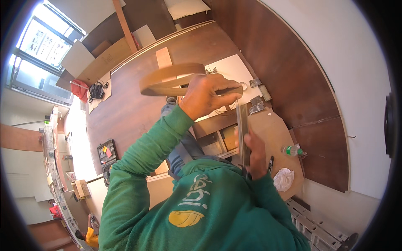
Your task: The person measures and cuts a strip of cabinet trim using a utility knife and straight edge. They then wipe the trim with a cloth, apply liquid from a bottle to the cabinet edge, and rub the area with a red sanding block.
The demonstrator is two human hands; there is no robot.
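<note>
My left hand [209, 94] is raised in front of me, pinching a wood-coloured edge-banding strip [148, 87] between thumb and fingers. The strip's loop curves out to the left behind the wrist, while its short end sticks out past the fingertips. Just below that end is the top of a narrow dark board [242, 125], seen almost edge-on and upright. My right hand [255, 152], slightly blurred, grips the board from its right side with fingers bent round it. Whether the strip touches the board I cannot tell.
A brown panel surface [130, 96] spreads ahead, with a white board [238, 71] on it. At right a bench [272, 125] carries a plastic bottle [292, 150], a crumpled white bag [284, 180] and a black pen-like tool [271, 164]. An open tool case [107, 152] lies left.
</note>
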